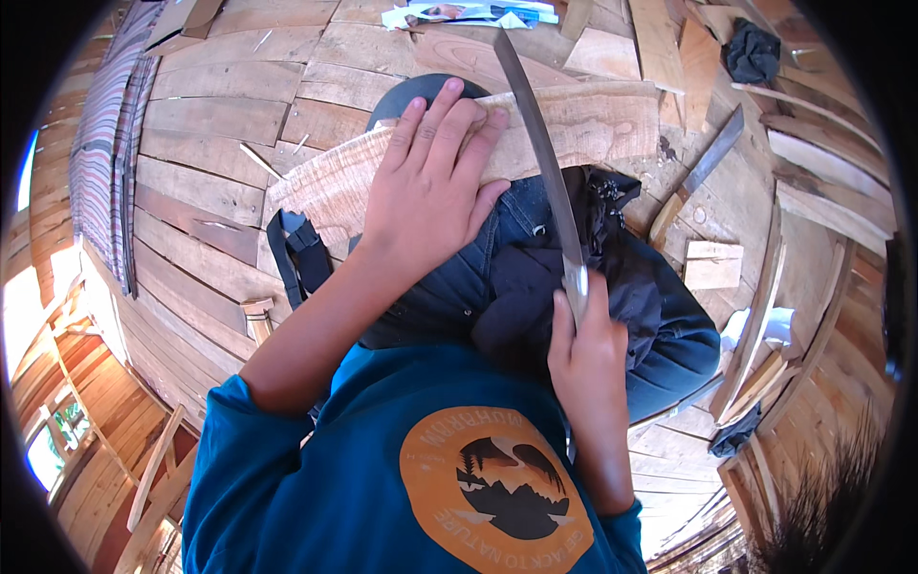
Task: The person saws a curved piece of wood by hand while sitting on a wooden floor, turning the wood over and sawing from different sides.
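Note:
Across my lap lies a long pale wooden board (607,124), its rough, worked left end reaching past my knee. My left hand (435,167) rests on top of it, palm down with the fingers stretched out. In my right hand (588,335) is a machete (540,143), held near the base of its blade; the handle is hidden by the hand. The long dark blade points up and away, crossing over the board to the right of my left hand. Whether the edge touches the wood I cannot tell. Dark cloth (535,287) lies bunched on my lap beneath.
A second large knife (698,177) with a wooden handle lies on the plank floor (215,124) to the right. Near it are a small wood block (712,265) and several loose boards (832,191). Striped cloth (105,143) hangs at the left. Black cloth (751,51) sits far right.

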The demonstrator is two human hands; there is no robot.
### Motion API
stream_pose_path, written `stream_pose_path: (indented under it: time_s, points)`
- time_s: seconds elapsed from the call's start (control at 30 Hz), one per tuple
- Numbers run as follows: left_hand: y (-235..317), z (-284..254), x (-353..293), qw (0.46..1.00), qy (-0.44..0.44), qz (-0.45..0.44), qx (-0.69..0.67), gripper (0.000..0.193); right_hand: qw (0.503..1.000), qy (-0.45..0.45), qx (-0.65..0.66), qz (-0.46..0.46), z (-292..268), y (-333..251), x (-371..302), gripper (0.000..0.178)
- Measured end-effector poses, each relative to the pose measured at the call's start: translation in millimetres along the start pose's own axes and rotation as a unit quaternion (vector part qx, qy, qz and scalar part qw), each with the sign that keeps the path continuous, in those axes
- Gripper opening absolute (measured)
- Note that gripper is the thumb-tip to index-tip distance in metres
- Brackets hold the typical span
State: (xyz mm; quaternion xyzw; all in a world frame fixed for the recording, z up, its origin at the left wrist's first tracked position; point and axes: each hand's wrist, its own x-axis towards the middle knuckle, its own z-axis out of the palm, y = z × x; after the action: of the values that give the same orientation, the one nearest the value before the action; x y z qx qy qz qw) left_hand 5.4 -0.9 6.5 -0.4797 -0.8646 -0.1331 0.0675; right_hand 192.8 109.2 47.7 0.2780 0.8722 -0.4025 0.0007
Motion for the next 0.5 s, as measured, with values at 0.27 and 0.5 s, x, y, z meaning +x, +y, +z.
stream_pose_path:
  time_s: [0.27, 0.5]
  points:
    - [-3.0, 5.4, 2.9, 1.0, 0.01, 0.003, 0.007, 0.057, 0.999, 0.026, 0.005, -0.046, 14.8, -2.1, 42.6, 0.023]
    - [1.1, 5.1, 4.5, 1.0, 0.009, 0.005, 0.009, 0.056, 1.0, 0.025, -0.005, -0.009, -2.3, -5.3, -2.0, 0.025]
